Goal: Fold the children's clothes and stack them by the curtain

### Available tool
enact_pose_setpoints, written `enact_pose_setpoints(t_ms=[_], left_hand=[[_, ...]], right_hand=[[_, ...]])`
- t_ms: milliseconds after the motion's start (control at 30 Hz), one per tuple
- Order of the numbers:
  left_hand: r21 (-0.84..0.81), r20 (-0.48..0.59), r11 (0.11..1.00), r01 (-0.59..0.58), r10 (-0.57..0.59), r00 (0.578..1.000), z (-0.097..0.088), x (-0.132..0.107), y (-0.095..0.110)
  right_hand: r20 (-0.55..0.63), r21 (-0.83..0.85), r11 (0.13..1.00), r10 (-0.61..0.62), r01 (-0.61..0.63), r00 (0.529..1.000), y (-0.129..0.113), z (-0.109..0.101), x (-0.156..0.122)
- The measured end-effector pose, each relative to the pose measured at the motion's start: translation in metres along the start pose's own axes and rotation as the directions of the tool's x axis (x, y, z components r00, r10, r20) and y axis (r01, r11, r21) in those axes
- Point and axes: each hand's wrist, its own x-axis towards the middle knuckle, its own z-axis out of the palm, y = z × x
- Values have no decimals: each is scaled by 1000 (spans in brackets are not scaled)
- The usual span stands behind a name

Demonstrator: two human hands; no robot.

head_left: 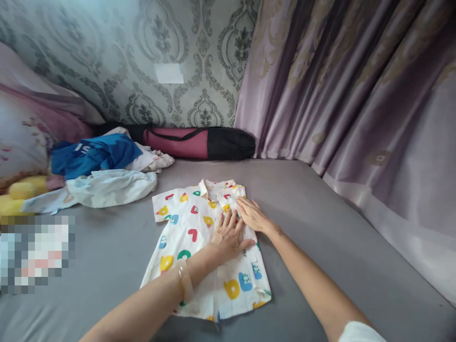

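Observation:
A small white shirt (185, 237) printed with coloured letters lies flat on the grey bed sheet (313, 228), collar toward the wall. Its right side is folded inward over the body. My left hand (230, 235) presses flat on the middle of the shirt, fingers spread, a clear bangle on the wrist. My right hand (252, 213) lies flat beside it on the folded right edge, fingers stretched toward the collar. Neither hand holds anything.
A heap of loose clothes, with a blue garment (94, 154) and a pale one (110, 187), lies at the left. A maroon-and-black rolled bag (199, 142) rests against the patterned wall. Purple curtains (356, 95) hang on the right. Pink bedding (24, 133) sits far left.

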Motion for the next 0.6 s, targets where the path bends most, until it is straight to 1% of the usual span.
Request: enact_pose_setpoints(t_ms=[167, 300, 467, 600], left_hand=[[-52, 35, 999, 15, -13, 999, 1, -1, 0], [-22, 51, 999, 24, -22, 998, 3, -2, 2], [-2, 38, 1000, 19, -18, 999, 5, 0, 0], [-31, 44, 999, 31, -30, 999, -3, -1, 3]], right_hand=[[19, -139, 990, 20, -17, 1000, 7, 0, 18], [11, -211, 977, 47, -43, 999, 12, 0, 37], [-7, -236, 966, 107, -106, 994, 17, 4, 55], [-1, -199, 975, 100, -99, 995, 14, -1, 56]])
